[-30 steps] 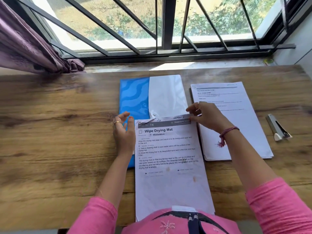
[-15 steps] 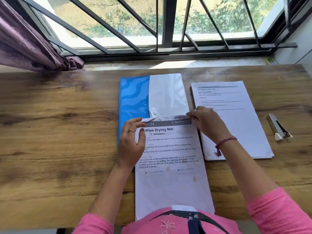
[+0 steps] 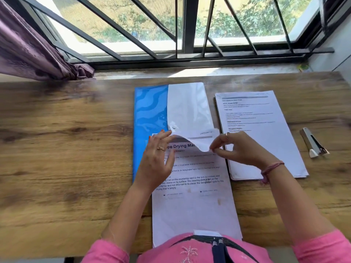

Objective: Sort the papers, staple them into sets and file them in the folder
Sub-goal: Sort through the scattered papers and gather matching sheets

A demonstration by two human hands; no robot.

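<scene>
The right hand (image 3: 245, 150) pinches the top sheet (image 3: 197, 139) – its far edge curled up – while the left hand (image 3: 157, 164) presses the paper set (image 3: 193, 205), grip released, on the counter (image 3: 66, 149).

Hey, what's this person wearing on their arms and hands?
Pink sleeves are pushed up past the elbows on both arms. The left hand has a gold ring on one finger. The right hand also wears a ring, and a reddish-pink thread bracelet circles that wrist.
</scene>
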